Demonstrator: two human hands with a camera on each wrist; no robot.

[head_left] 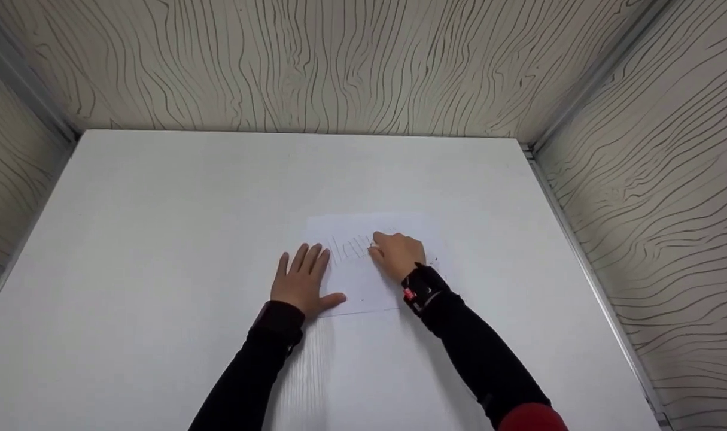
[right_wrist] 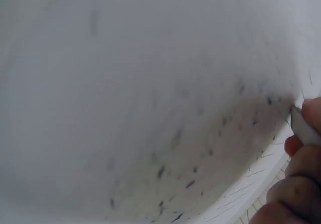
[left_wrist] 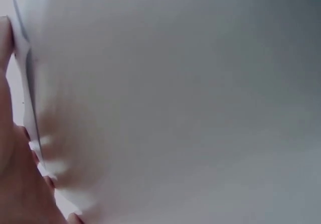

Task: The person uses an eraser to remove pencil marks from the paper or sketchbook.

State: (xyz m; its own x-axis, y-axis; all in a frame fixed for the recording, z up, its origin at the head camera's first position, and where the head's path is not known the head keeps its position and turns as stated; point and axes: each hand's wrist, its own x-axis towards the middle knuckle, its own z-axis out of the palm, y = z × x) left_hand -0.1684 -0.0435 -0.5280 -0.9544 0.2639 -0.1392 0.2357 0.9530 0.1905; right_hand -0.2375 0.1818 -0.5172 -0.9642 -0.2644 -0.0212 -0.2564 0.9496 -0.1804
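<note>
While the splayed, empty left hand (head_left: 300,286) presses the white rectangular paper sheet (head_left: 363,278) onto the white bench (head_left: 160,209) | right hand (head_left: 402,254) pinches a whitish eraser-like block (right_wrist: 303,127) at thin grey lines (head_left: 350,247) | best: light rightward strokes

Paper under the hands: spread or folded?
Spread. In the head view the paper lies open as a rectangle on the white table, pencil-like strokes exposed, the left hand on its left edge.
</note>
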